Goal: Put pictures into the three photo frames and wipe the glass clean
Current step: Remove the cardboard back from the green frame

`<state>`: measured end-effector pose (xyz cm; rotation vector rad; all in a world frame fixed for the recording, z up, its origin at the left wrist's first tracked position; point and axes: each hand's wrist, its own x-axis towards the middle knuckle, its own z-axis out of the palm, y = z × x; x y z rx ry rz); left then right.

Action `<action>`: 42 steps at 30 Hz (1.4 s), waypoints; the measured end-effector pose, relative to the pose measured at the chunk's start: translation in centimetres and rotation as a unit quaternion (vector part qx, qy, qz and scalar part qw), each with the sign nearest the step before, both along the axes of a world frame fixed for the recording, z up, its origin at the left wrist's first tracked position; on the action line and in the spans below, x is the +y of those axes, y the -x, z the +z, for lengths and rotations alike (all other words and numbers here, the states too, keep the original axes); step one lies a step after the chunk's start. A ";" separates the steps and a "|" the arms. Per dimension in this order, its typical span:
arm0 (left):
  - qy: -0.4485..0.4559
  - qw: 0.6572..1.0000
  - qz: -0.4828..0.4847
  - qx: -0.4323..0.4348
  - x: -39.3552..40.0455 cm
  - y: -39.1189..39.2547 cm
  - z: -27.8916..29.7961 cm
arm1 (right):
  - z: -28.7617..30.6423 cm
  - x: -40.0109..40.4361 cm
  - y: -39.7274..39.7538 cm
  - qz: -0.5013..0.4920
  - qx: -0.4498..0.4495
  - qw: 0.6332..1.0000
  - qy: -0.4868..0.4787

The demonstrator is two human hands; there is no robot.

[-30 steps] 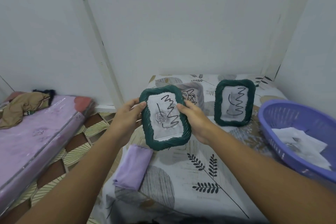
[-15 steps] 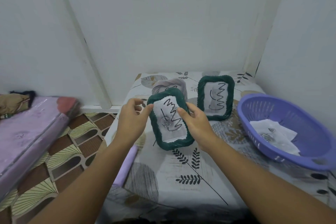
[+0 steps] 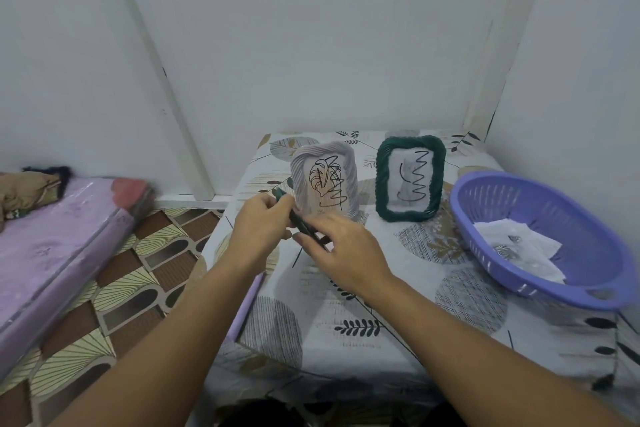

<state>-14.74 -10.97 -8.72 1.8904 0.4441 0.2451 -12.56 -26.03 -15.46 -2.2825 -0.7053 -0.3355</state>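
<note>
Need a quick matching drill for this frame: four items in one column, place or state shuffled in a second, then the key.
Items:
1. grey frame
2. standing green frame
3. held green frame
4. purple basket

States:
A. gripped between left hand and right hand, turned nearly edge-on
B. upright at the table's back, right of the other standing frame
C. at the table's right edge, white sheets inside
D. upright just behind the hands

Pairs: 1-D, 2-B, 3-A, 4-C
</note>
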 end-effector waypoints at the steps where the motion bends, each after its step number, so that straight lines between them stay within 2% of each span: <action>1: 0.014 1.000 0.000 0.003 0.3 0.1 -0.1 | 0.2 -0.1 0.2 0.019 0.026 0.999 -0.027; 4: 0.073 0.997 -0.010 0.011 1.4 0.1 -0.2 | 0.5 -0.9 -0.1 0.009 0.070 0.992 -0.101; 6: 0.141 0.989 -0.025 0.029 2.0 0.0 -0.6 | 0.5 -1.6 -0.7 -0.039 0.080 0.991 -0.100; 8: 0.189 0.980 -0.043 0.052 2.4 -0.3 -1.3 | 0.3 -2.3 -1.3 -0.061 0.164 0.979 -0.106; 10: 0.224 0.970 -0.064 0.073 2.6 -0.7 -2.7 | -0.4 -3.1 -1.9 -0.055 0.269 0.949 -0.155; 13: 0.227 0.966 -0.080 0.098 2.2 -1.2 -4.9 | -1.5 -4.3 -2.0 -0.043 0.325 0.935 -0.139; 16: 0.173 0.976 -0.076 0.112 1.5 -1.5 -6.7 | -2.4 -5.2 -2.0 -0.060 0.307 0.942 -0.120; 22: -0.048 0.996 -0.065 0.049 0.3 -3.1 -9.8 | -4.5 -6.0 -2.8 -0.137 0.290 0.947 -0.003; 25: -0.177 0.980 -0.078 0.053 -0.1 -3.6 -11.0 | -4.8 -6.1 -3.0 -0.171 0.254 0.950 0.063; 30: -0.296 0.951 -0.086 0.040 0.1 -3.7 -12.7 | -5.8 -6.3 -3.1 -0.179 0.243 0.947 0.105; 36: -0.335 0.938 -0.082 -0.005 0.6 -3.9 -14.0 | -6.4 -6.6 -3.6 -0.192 0.224 0.951 0.096; 42: -0.278 0.959 -0.052 -0.037 0.2 -3.3 -14.4 | -6.4 -6.9 -4.7 -0.213 0.205 0.955 0.011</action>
